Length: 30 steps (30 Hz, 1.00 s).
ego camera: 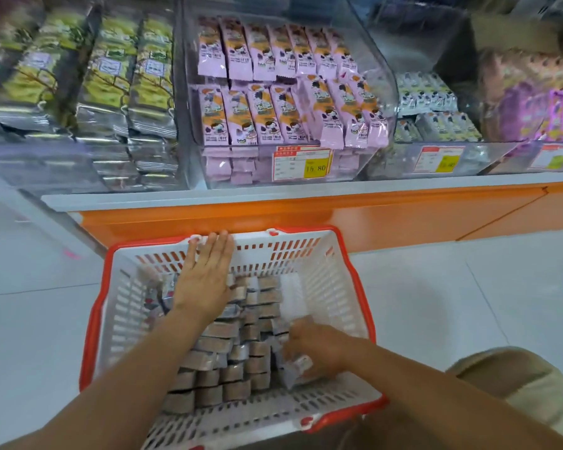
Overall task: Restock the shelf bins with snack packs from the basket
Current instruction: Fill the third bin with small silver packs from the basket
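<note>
Where the basket (325, 280) stands: on the floor, just before the orange shelf base (273, 216).
Snack packs (228, 362): rowed inside the basket, some covered, print too blurred to read.
Left hand (205, 277): flat, fingers straight, over the far packs.
Right hand (319, 347): motion-blurred, curled over packs; grip impossible to tell.
Shelf bins (381, 60): right ones blurred, cut off.

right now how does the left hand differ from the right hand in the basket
The left hand is flat, its fingers straight and reaching the far wall of the basket; the right hand has its fingers curled round a snack pack. The left hand lies farther away, the right hand nearer and blurred. Both are inside the basket, above the rows of packs.
</note>
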Motion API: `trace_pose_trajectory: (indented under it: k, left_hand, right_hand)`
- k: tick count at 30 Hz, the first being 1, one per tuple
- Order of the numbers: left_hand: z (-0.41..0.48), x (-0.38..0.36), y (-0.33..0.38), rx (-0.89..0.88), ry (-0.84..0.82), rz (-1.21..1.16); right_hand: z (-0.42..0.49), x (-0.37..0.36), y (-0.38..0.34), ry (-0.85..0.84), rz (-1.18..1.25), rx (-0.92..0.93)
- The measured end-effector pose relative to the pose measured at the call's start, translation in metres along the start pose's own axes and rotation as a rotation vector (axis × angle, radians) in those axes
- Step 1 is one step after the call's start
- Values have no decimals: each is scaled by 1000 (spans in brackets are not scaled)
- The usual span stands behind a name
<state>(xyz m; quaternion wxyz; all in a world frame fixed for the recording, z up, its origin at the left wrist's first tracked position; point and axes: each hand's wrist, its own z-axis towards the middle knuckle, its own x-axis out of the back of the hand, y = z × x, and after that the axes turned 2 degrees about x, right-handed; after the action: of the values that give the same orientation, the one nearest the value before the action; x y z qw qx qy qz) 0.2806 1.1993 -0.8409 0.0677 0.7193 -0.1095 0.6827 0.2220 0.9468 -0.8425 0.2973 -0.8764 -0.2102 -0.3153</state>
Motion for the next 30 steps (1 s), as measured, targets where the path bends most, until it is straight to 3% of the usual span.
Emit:
trace_pose_trajectory:
  k: [7,11,15,20,24,30]
  left_hand:
    - [2,-7,4,18,-107,16]
    - [1,-1,3,17,-118,41]
    - [1,11,4,-7,-76,-4]
    - [1,50,20,-156,291,-69]
    - [11,100,46,-234,535,-141]
    - [41,162,72,-231,633,-112]
  right_hand:
    - [15,-9,12,-3,-4,78]
    - [8,16,18,132,87,39]
    - [-23,56,20,382,294,24]
    - [-84,105,11,805,505,69]
    - [-139,135,6,1123,530,63]
    - [-205,185,19,1614,566,31]
